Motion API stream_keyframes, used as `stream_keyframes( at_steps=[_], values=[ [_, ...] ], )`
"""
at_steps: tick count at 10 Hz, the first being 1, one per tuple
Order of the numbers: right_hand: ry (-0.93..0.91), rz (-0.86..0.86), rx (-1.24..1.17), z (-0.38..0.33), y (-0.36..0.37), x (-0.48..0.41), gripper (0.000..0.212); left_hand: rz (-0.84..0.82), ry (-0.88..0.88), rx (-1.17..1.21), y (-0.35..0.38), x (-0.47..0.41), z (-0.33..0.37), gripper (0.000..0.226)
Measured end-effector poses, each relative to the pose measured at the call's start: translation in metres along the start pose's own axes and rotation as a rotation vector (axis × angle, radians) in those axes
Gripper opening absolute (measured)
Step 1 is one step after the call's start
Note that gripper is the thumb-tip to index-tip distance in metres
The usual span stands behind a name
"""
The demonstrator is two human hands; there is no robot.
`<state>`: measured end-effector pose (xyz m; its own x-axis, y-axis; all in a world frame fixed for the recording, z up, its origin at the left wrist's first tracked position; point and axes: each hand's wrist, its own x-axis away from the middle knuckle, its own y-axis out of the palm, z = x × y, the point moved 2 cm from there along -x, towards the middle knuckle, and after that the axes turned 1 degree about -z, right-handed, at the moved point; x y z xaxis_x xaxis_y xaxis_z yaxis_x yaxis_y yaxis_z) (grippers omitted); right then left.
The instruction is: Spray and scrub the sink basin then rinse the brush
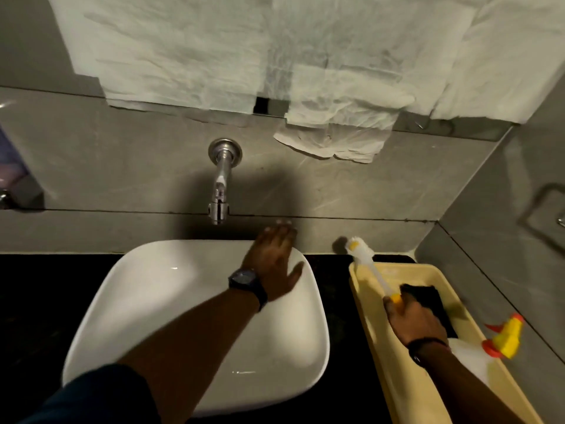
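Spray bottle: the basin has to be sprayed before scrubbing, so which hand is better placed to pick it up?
The right hand. It is over the yellow tray where the spray bottle lies, though it grips the brush. The left hand is open, but reaches across the sink.

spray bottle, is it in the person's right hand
No, the spray bottle lies in the yellow tray while the right hand grips the brush handle.

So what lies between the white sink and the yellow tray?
Only a bare strip of black counter separates sink and tray, as the head view shows.
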<state>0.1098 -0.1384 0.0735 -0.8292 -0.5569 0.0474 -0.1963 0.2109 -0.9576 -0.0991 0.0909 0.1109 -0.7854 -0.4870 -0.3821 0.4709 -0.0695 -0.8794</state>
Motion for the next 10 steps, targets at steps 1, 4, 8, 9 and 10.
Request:
stream_keyframes(
  at_steps=[1, 4, 8, 9, 10],
  values=[
    [0.046, -0.051, 0.036, 0.031, 0.022, 0.000, 0.042, -0.142, -0.007, 0.108, 0.041, 0.001, 0.027, 0.069],
    [0.051, -0.208, 0.063, 0.080, 0.088, -0.005, 0.041, -0.435, -0.029, 0.144, 0.143, -0.005, 0.066, 0.082],
    [0.053, -0.171, 0.039, 0.080, 0.118, 0.001, 0.044, -0.420, 0.027, 0.050, 0.152, -0.004, 0.064, 0.082],
    [0.039, -0.167, 0.083, 0.081, 0.119, 0.003, 0.048, -0.421, 0.024, 0.051, 0.149, -0.006, 0.065, 0.084],
    [0.080, -0.155, 0.120, 0.081, 0.110, 0.003, 0.059, -0.461, 0.003, 0.079, 0.141, -0.002, 0.065, 0.093]
  ],
)
